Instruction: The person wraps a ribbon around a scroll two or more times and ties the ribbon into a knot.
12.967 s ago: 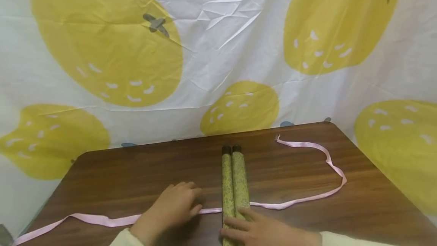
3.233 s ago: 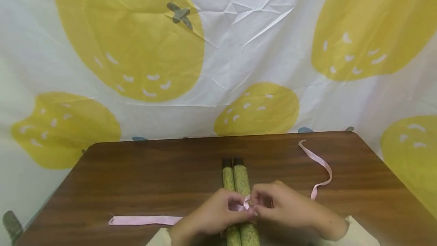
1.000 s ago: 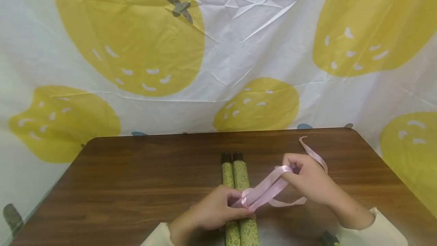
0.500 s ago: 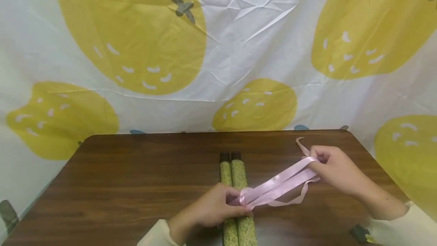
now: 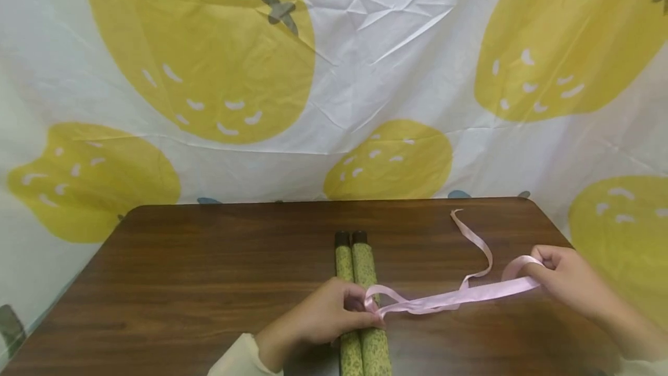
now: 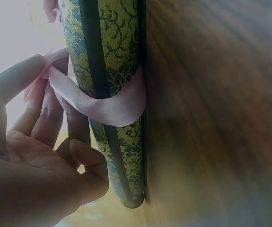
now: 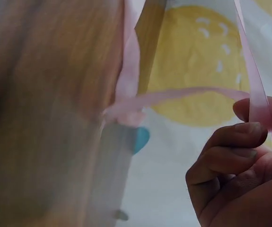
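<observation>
Two green patterned rolls [image 5: 357,283] lie side by side on the brown table [image 5: 209,283], wrapped by a pink ribbon [image 5: 459,295]. My left hand [image 5: 334,318] pinches the ribbon's crossing on top of the rolls; the left wrist view shows the ribbon band [image 6: 102,106] round both rolls [image 6: 112,56] with my fingers [image 6: 46,113] on it. My right hand [image 5: 566,280] grips the ribbon's doubled strand at the table's right side and holds it taut. The ribbon [image 7: 256,94] runs over my right fingertips [image 7: 242,132]. A loose tail [image 5: 472,237] curls toward the far edge.
A white cloth with large yellow fruit shapes [image 5: 334,74] hangs behind the table. The table's far edge [image 5: 323,205] and rounded right corner [image 5: 532,202] lie close to my right hand. Bare wood stretches to the left of the rolls.
My right hand has pulled the ribbon strand farther right and lower, drawing it taut and shrinking the loop at the rolls. The left hand stays pinching at the rolls.
</observation>
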